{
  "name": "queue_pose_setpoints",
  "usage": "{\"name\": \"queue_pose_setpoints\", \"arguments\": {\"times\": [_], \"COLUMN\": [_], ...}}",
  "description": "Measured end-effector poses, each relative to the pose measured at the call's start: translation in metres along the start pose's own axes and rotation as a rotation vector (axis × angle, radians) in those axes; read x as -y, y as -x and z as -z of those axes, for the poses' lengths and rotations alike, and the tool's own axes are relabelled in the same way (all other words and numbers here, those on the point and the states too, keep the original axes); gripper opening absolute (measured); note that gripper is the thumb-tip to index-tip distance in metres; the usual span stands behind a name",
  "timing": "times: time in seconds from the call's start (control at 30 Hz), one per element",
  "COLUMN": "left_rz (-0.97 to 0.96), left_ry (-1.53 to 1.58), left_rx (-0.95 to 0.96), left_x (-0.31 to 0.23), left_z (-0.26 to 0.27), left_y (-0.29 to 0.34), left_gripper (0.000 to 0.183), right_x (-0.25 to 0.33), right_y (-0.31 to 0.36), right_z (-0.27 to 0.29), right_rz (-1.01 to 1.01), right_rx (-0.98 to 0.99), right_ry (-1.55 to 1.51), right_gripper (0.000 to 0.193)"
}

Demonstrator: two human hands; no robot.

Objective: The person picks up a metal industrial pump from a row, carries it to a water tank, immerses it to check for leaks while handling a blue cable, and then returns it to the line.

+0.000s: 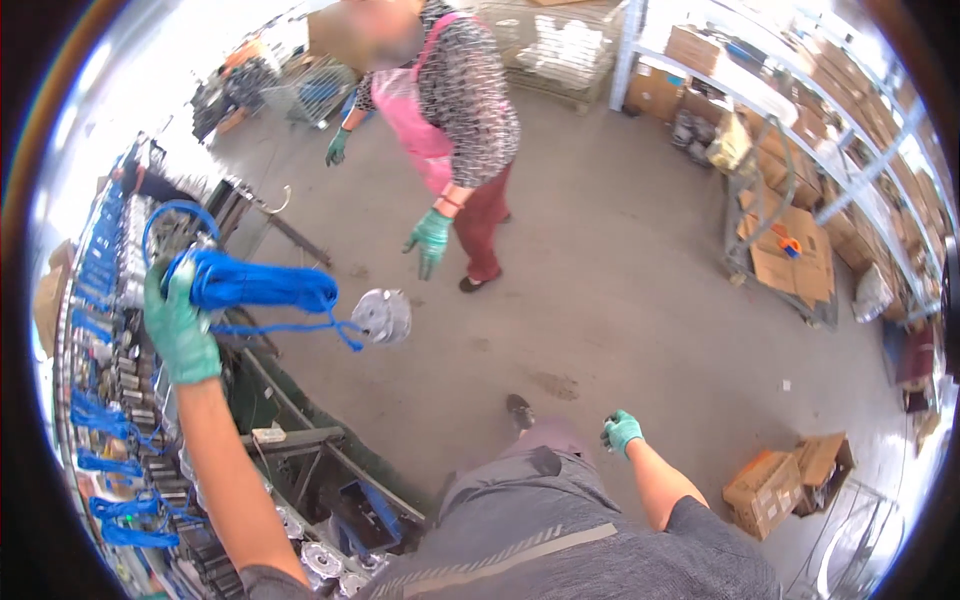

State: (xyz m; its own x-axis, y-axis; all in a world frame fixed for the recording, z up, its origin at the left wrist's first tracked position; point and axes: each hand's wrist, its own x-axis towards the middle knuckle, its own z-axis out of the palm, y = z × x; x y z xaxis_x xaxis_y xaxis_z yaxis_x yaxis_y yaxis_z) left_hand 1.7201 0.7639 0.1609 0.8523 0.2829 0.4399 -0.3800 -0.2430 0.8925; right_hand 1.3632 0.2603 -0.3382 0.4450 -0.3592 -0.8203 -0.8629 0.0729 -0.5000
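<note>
My left hand (182, 325), in a green glove, is raised at the left and closed around one end of a bundle of blue cord (265, 283). A loose loop of the cord arches above the glove. From the bundle's other end a strand runs to a round silvery metal part (383, 316), blurred, which seems attached to it. Low beside my body, my right hand (622, 432), also gloved in green, has its fingers curled in. Whether anything small is inside them is hidden.
A co-worker in a pink apron (425, 135) stands ahead, gloved hands free. Along the left runs a long bench (120, 370) with metal parts and blue cord bundles. A metal frame (300, 440) stands below it. Right are shelves (850, 180), a cart (785, 245) and cardboard boxes (765, 492).
</note>
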Motion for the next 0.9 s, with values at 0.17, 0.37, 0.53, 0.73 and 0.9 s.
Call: {"name": "queue_pose_setpoints", "arguments": {"times": [0.17,0.37,0.53,0.73,0.9], "left_rz": [-0.012,-0.06,0.066,0.087,-0.306], "left_ry": [0.122,0.336,0.253,0.179,-0.474], "left_rx": [-0.051,0.03,0.106,0.14,0.146], "left_x": [0.033,0.099,0.153,0.238,0.38], "left_z": [-0.046,-0.081,-0.081,-0.083,-0.057], "left_y": [-0.092,-0.186,-0.24,-0.31,-0.339], "left_gripper": [0.041,0.03,0.031,0.041,0.047], "right_x": [0.102,0.125,0.113,0.115,0.165], "right_y": [-0.022,-0.033,-0.022,0.0,-0.016], "right_z": [-0.037,-0.062,-0.106,-0.165,-0.203], "right_rz": [0.165,0.08,-0.002,-0.067,-0.135], "right_rx": [0.022,-0.089,-0.219,-0.215,-0.198], "right_ry": [-0.095,-0.162,-0.262,-0.431,-0.582], "right_gripper": [0.012,0.013,0.015,0.008,0.01]}}
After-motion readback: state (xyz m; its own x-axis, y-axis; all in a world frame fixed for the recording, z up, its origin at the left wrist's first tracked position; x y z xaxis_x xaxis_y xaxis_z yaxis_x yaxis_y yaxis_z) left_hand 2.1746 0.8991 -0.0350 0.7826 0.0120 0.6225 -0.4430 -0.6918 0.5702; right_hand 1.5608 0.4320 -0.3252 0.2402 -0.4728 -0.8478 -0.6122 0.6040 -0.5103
